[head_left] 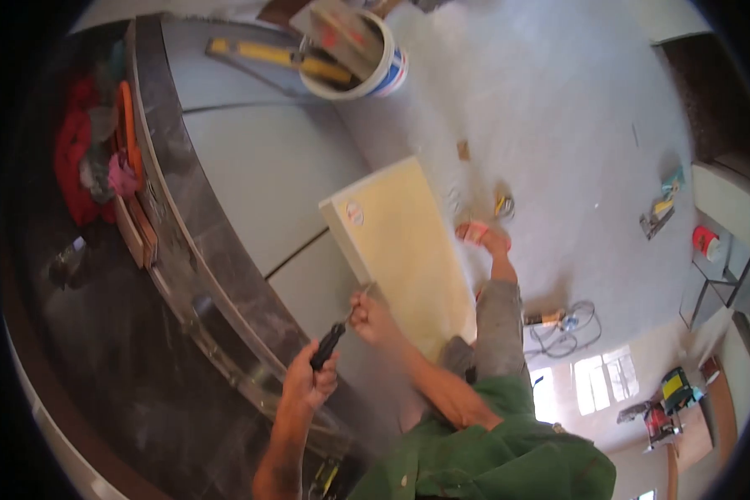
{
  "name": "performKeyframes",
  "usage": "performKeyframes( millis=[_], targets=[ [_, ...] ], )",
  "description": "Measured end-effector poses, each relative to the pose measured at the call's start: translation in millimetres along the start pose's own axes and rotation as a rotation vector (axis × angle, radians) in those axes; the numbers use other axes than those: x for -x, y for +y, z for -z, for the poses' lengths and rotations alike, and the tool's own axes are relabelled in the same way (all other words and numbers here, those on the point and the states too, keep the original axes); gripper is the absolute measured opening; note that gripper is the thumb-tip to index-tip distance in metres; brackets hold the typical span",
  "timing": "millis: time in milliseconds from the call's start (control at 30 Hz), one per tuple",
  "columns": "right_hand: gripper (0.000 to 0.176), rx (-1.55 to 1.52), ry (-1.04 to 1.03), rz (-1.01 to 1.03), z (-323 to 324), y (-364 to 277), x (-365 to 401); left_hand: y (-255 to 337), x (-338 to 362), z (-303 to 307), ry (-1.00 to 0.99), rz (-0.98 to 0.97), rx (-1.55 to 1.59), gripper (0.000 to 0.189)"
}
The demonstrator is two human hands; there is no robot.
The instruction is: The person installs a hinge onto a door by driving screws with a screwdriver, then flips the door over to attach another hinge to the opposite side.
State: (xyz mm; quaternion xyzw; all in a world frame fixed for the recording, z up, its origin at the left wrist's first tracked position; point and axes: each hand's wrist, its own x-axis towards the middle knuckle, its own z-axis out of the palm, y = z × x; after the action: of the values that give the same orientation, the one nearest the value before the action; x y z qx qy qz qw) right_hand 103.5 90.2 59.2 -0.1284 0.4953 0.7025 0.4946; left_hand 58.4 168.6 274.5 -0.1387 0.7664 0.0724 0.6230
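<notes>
My left hand (310, 379) grips a screwdriver (327, 346) by its black handle, with the shaft pointing up and to the right. The fingers of my right hand (371, 319) are closed round the front of the shaft, right at the lower left edge of a cream panel (408, 242). This thick panel has a pale rim and a round sticker in its upper left corner. Behind it are the grey cabinet fronts (258, 167) under a dark countertop (83, 358). The screwdriver's tip is mostly hidden by my right fingers.
A white bucket (392, 71) holds a yellow spirit level (254, 52) and a flat board. On the floor lie a tape measure (505, 205), a corded tool (550, 318) and a red container (706, 242). Red cloth (73, 167) rests on the countertop. My foot (483, 237) stands beside the panel.
</notes>
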Motion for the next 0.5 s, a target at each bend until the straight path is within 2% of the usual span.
performKeyframes(
  millis=[100,167,200,233,300,367,500],
  targets=[
    [0.019,0.108,-0.063,0.038,12.4,1.1,-6.9,-4.7,-6.3,-4.5,0.265,-0.301,-0.458,0.029],
    [0.020,0.022,-0.019,0.013,-0.8,-2.0,2.2,-19.3,-1.4,-11.8,0.406,-0.729,-0.963,0.028],
    [0.019,0.053,-0.003,0.032,-11.2,-5.0,10.3,-24.0,-0.4,-13.2,0.430,-0.816,-1.036,0.028],
    [0.018,0.083,0.013,0.050,-20.0,-7.9,19.9,-25.7,1.7,-15.0,0.419,-0.809,-0.999,0.027],
    [0.016,0.099,-0.005,0.057,-26.1,-12.2,20.0,-22.6,8.3,-20.6,0.330,-0.571,-0.658,0.027],
    [0.014,0.068,-0.081,0.035,-1.8,-9.5,5.0,-19.1,15.1,-24.5,0.271,-0.389,-0.432,0.027],
    [0.013,-0.026,-0.260,0.026,3.8,-9.6,-0.1,-11.8,6.6,-11.3,0.174,-0.287,-0.363,0.026]
  ],
)
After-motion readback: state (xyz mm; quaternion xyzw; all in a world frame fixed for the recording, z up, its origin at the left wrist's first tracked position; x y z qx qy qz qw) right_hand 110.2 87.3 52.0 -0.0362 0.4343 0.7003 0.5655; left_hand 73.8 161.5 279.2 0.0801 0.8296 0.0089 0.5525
